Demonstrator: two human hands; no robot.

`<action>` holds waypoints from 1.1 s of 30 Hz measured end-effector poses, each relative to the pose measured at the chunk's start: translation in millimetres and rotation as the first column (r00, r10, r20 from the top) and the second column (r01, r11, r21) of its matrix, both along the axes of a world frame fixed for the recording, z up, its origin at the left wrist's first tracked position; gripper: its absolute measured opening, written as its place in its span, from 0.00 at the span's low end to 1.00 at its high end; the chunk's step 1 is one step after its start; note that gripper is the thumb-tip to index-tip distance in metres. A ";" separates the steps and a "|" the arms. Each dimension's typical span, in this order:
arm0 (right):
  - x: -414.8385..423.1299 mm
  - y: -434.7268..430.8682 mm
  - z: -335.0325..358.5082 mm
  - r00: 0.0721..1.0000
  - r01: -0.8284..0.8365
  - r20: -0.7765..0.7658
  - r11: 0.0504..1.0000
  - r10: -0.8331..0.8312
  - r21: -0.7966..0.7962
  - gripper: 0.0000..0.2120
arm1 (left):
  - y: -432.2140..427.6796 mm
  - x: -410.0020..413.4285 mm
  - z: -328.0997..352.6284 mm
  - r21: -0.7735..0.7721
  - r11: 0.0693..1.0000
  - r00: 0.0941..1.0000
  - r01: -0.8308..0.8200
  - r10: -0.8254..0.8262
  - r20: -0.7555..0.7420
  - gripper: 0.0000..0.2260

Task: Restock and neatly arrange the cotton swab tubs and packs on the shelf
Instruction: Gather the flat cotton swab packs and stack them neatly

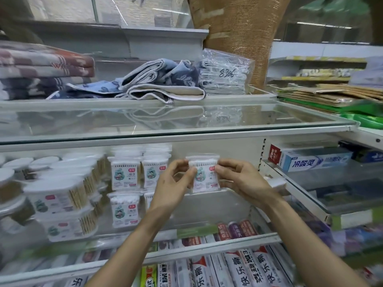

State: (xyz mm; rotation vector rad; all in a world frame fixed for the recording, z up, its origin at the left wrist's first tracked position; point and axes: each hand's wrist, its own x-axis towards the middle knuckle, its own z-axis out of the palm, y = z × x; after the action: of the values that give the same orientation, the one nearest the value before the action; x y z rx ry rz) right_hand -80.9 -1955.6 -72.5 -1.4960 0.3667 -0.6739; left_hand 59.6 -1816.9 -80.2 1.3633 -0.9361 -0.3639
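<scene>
Both hands, left hand (pixel 178 179) and right hand (pixel 238 177), pinch one swab pack (pixel 204 176) upright by its sides. Placing step, I'd say: next it wants setting beside the stacked packs (pixel 141 172).

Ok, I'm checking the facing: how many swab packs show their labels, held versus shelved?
held pack, pinched by left hand and right hand: 1
shelved packs, label showing: 3
shelved pack half hidden behind left hand: 1
Total: 5
</scene>
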 end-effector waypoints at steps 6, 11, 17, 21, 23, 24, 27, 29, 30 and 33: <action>41.9 19.9 -2.0 0.998 -0.046 -0.058 0.992 0.040 -0.117 0.14 | 43.9 19.8 -13.2 -0.061 0.997 0.999 -0.041 0.039 -0.034 0.10; 99.0 54.0 5.2 0.999 -0.026 -0.026 0.988 0.023 -0.151 0.10 | 96.4 43.4 -15.6 -0.191 0.927 0.933 -0.324 0.346 0.096 0.09; 152.9 92.9 0.2 0.999 0.027 -0.010 0.953 -0.031 -0.301 0.08 | 140.7 69.4 -4.3 -0.311 0.907 0.949 -0.285 0.313 0.044 0.06; 163.4 102.6 -0.9 0.990 0.056 -0.091 0.889 -0.108 -0.454 0.13 | 151.4 75.8 -4.0 -0.295 0.917 0.958 -0.270 0.288 0.019 0.05; 163.1 105.5 0.5 0.985 0.060 -0.111 0.862 -0.133 -0.503 0.15 | 152.8 77.4 -6.3 -0.285 0.921 0.961 -0.263 0.277 0.007 0.06; 162.2 106.8 0.8 0.983 0.054 -0.122 0.847 -0.139 -0.529 0.15 | 152.9 78.0 -7.8 -0.282 0.923 0.961 -0.262 0.276 0.011 0.06; 160.3 110.3 -0.2 0.971 0.025 -0.167 0.768 -0.171 -0.640 0.18 | 152.7 78.2 -11.6 -0.272 0.931 0.965 -0.242 0.260 0.032 0.06; 159.2 112.2 0.9 0.964 0.028 -0.172 0.724 -0.201 -0.689 0.21 | 152.6 77.1 -12.7 -0.262 0.940 0.970 -0.220 0.239 0.044 0.06; 158.3 112.5 2.2 0.962 0.043 -0.161 0.707 -0.219 -0.706 0.23 | 152.4 76.6 -13.0 -0.254 0.944 0.971 -0.212 0.232 0.051 0.06; 151.7 111.7 8.1 0.960 0.095 -0.112 0.674 -0.257 -0.732 0.23 | 149.4 75.1 -14.5 -0.243 0.950 0.972 -0.196 0.221 0.080 0.06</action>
State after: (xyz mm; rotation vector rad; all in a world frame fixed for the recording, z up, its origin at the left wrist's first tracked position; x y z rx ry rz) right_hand 70.8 -1844.0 -64.4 -2.3327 0.4340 -0.8790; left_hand 134.7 -1667.4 -94.6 1.2585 -0.8817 -0.0172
